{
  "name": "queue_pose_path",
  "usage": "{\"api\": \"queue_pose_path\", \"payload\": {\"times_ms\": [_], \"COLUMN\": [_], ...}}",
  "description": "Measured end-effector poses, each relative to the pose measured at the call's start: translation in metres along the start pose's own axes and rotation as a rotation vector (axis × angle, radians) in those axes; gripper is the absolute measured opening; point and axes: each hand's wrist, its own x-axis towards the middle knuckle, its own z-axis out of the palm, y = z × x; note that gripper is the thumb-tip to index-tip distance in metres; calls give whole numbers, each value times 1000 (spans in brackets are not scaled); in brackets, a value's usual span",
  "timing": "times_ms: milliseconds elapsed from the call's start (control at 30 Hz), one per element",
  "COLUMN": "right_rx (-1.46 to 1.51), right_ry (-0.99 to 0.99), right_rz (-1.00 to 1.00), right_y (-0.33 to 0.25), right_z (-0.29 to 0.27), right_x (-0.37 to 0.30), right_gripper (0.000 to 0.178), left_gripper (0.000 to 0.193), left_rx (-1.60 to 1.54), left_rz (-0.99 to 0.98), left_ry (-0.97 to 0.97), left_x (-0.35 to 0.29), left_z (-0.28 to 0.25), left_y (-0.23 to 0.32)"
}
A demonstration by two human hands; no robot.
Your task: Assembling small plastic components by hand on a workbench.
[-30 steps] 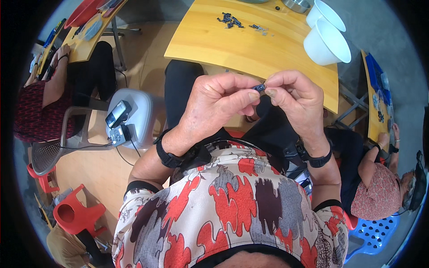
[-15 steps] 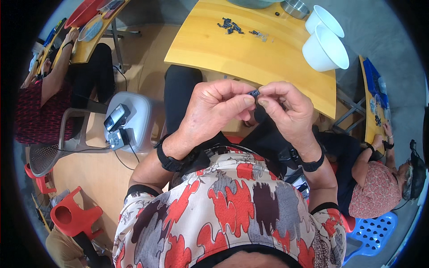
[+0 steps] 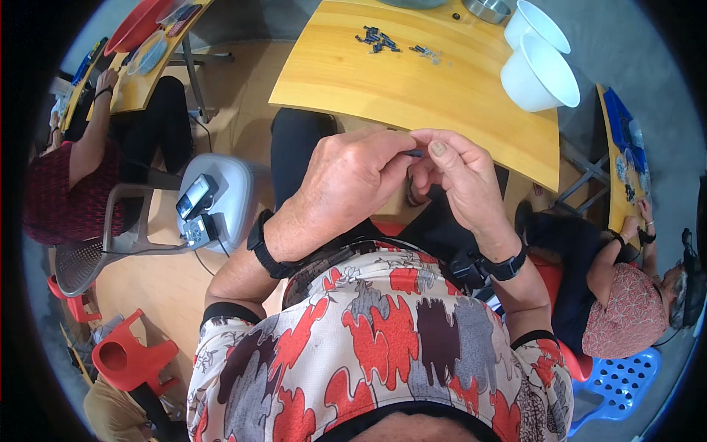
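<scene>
Just in front of my body, over the near edge of the yellow table [image 3: 324,74], my two hands meet. Between the fingers of my left hand [image 3: 346,173] is a small dark cylindrical part [image 3: 414,153], mostly covered by the fingers. The thumb and index finger of my right hand [image 3: 471,177] are pinched close beside it, and what they hold is hidden. On the tabletop lie a pile of similar small dark parts [image 3: 377,40] and, right of it, some tiny pale clear bits [image 3: 428,54].
Two white tubs [image 3: 541,74] stand at the table's right edge, near a metal bowl [image 3: 488,9]. A grey stool [image 3: 236,191] with devices and cables is on my left. People sit at tables on both sides. A red stool [image 3: 132,353] stands at lower left.
My left hand has rolled over, its back now more upward, covering more of the dark part. My right thumb has lifted, showing its nail, and its fingers have curled.
</scene>
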Motion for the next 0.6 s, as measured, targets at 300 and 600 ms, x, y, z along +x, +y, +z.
{"api": "queue_pose_path", "payload": {"times_ms": [300, 600], "right_rx": [283, 553], "right_ry": [-39, -87], "right_rz": [142, 307], "right_y": [16, 27], "right_z": [-15, -24], "right_x": [-9, -9], "right_gripper": [28, 28], "left_gripper": [15, 10], "left_rx": [158, 520], "left_rz": [24, 283], "left_ry": [-156, -364], "left_x": [10, 29], "left_z": [2, 3], "left_y": [10, 18]}}
